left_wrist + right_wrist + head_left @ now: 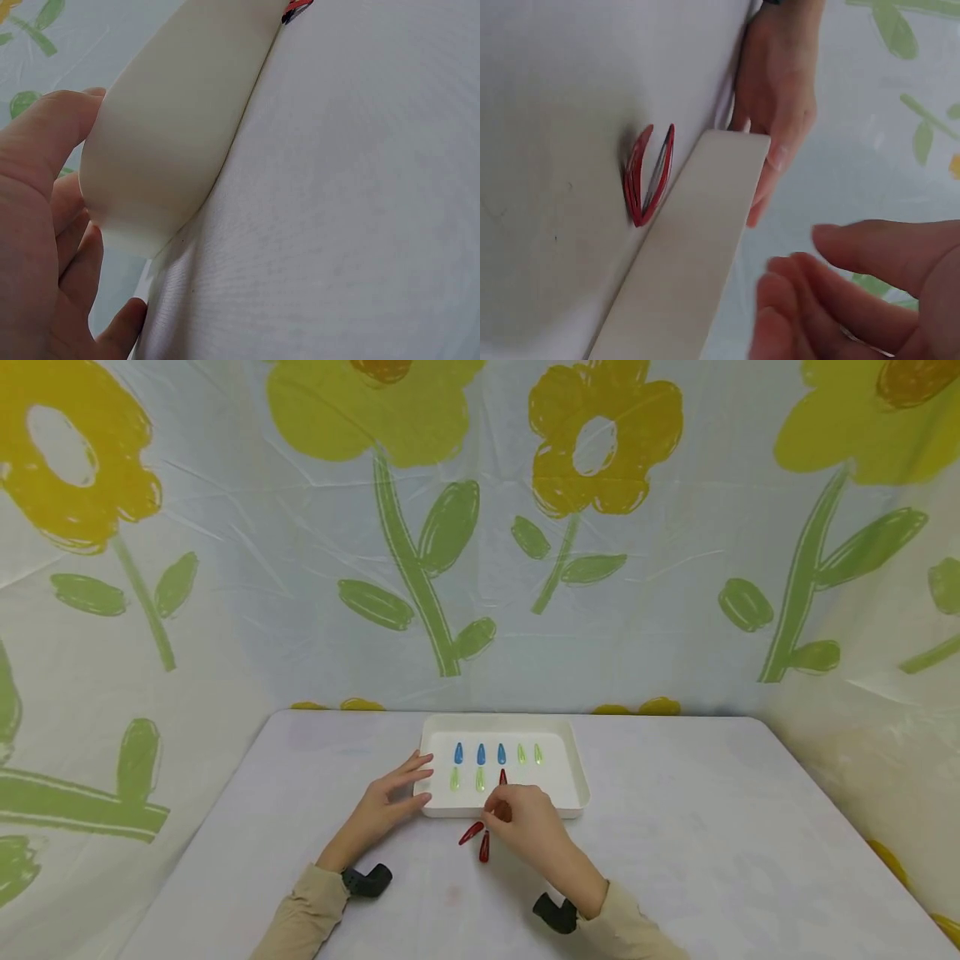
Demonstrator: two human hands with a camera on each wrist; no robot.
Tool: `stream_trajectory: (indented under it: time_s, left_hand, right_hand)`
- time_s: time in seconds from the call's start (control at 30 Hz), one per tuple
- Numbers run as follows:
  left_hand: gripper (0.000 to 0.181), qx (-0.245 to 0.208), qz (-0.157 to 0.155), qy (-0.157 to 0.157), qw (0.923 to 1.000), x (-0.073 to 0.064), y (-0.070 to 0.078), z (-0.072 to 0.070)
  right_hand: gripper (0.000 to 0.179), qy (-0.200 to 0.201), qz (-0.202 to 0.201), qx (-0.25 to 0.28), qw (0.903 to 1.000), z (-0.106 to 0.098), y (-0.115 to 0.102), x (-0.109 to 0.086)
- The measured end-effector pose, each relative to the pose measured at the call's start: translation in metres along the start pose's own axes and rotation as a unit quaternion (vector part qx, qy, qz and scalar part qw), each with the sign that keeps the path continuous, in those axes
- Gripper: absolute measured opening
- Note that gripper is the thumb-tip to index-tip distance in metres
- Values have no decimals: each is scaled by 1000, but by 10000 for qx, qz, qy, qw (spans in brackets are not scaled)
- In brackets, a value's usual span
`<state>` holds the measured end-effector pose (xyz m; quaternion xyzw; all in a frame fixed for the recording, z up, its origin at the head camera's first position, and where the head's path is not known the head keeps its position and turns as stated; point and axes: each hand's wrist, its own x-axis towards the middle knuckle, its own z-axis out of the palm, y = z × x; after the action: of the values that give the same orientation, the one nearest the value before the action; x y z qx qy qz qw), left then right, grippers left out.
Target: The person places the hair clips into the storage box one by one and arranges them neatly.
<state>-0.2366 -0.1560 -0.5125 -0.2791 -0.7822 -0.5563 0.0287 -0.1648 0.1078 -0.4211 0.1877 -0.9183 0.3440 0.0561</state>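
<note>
A white tray (pixel 558 781) holds a row of three blue hair clips (pixel 481 754) and two green ones (pixel 529 754). In front of them lie two more green clips (pixel 480 778) and a red clip (pixel 503 775), partly hidden by my right hand (pixel 528 822). That hand hovers over the tray's front edge; its thumb and bent fingertips are apart, with nothing visible between them in the right wrist view. Two red hair clips (pixel 471 833) (pixel 636 176) lie on the table before the tray. My left hand (pixel 386 802) rests at the tray's left side, fingers extended and spread.
The tray stands near the back of a table (pixel 712 843) with a pale cloth. A white curtain (pixel 300 568) printed with yellow flowers hangs behind and at both sides. Each wrist carries a black device (pixel 367 881).
</note>
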Motion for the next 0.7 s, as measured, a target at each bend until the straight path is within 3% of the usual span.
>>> stream_trajectory:
  time_s: [0.2, 0.4, 0.7]
  left_hand:
    - [43, 32, 19, 87, 10000, -1, 18, 2]
    - [43, -27, -70, -28, 10000, -1, 35, -1]
    - [43, -41, -111, -36, 9999, -1, 35, -1]
  right_hand:
    - [16, -610, 212, -680, 9956, 15, -4, -7]
    - [19, -615, 252, -1125, 9914, 33, -2, -12]
    - [28, -599, 107, -1566, 9858, 38, -5, -17]
